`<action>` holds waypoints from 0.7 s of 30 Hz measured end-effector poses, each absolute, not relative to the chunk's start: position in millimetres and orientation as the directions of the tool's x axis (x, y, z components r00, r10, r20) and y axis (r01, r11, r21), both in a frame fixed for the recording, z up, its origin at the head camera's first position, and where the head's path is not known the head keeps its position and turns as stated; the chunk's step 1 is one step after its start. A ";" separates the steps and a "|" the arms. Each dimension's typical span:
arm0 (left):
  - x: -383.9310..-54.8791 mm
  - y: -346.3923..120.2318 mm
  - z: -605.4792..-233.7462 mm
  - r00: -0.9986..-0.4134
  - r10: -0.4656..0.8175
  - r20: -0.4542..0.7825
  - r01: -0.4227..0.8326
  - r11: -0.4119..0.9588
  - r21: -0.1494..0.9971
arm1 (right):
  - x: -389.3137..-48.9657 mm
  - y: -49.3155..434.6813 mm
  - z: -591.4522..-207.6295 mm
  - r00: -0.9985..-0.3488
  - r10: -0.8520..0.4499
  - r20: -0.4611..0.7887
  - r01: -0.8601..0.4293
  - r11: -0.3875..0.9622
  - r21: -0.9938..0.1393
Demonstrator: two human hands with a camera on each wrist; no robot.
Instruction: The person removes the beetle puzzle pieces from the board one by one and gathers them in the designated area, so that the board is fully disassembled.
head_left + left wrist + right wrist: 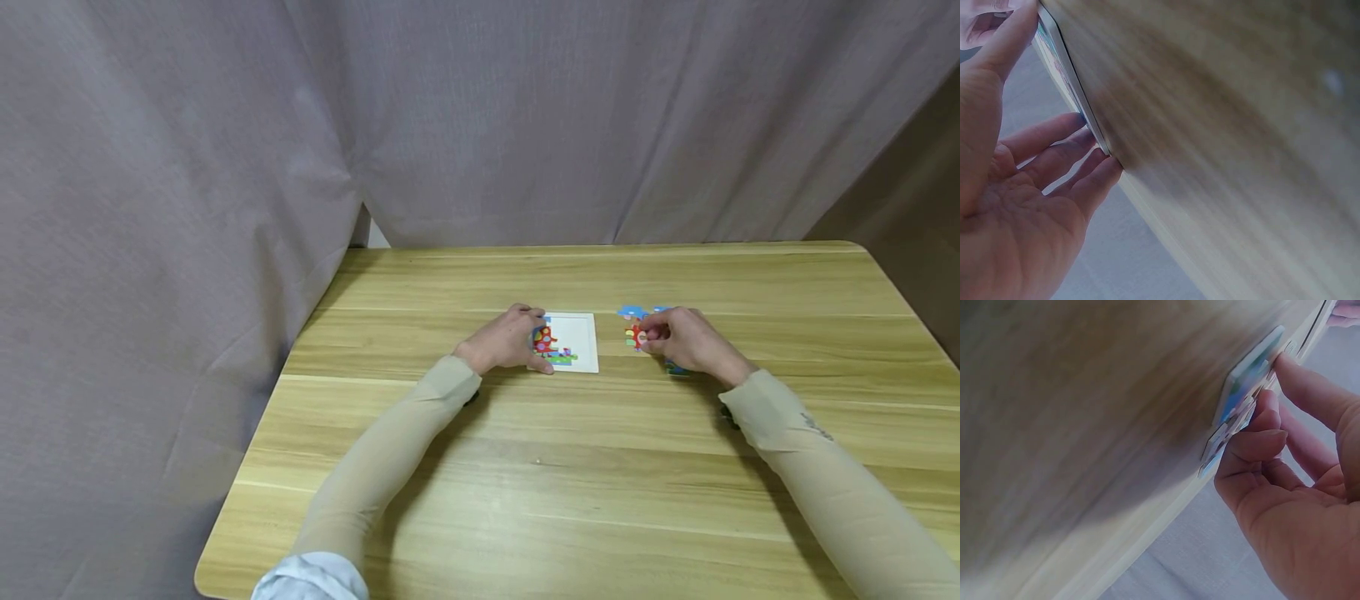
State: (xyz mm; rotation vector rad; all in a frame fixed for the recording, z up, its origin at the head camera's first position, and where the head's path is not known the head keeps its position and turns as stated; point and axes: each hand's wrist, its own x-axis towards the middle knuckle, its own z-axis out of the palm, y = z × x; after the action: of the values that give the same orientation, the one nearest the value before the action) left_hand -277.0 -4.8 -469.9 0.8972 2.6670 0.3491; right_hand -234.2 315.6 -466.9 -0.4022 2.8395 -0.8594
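A white square puzzle tray (585,343) lies on the table, with colorful pieces (543,340) fitted along its left and lower parts. My left hand (513,337) holds the tray by its left side, thumb at the near edge and fingers around the far left corner. In the left wrist view, fingertips (1113,164) press against the tray's rim (1079,87). To the right, my right hand (690,340) pinches a red jigsaw piece (636,337) between thumb and fingers. Blue pieces (632,312) lie just beyond it, and a green-blue piece (677,367) is partly under the hand.
The wooden table (540,467) extends toward me and to both sides. Its far edge meets a grey curtain (510,125). In the right wrist view, several loose pieces (1241,384) lie close together under the right fingers, some overlapping in that view.
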 end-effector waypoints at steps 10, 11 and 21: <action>-276.6 -4.7 -469.9 -0.757 0.620 -0.206 0.547 0.774 0.320 | -229.2 307.5 -464.3 -0.957 -0.289 -0.004 -0.237 0.792 -0.562; -276.6 -4.9 -469.6 -0.757 0.619 -0.208 0.545 0.775 0.320 | -228.7 305.1 -464.7 -0.956 -0.292 0.009 -0.247 0.792 -0.558; -277.2 -4.9 -468.0 -0.758 0.616 -0.215 0.546 0.779 0.308 | -222.8 270.1 -470.5 -0.939 -0.342 0.029 -0.300 0.778 -0.552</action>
State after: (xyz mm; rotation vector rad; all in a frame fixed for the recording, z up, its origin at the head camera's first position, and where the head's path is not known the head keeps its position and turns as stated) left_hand -277.2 -4.9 -468.0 0.8945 2.6676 0.3272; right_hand -222.8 270.1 -470.5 -0.5229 2.8939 -0.8789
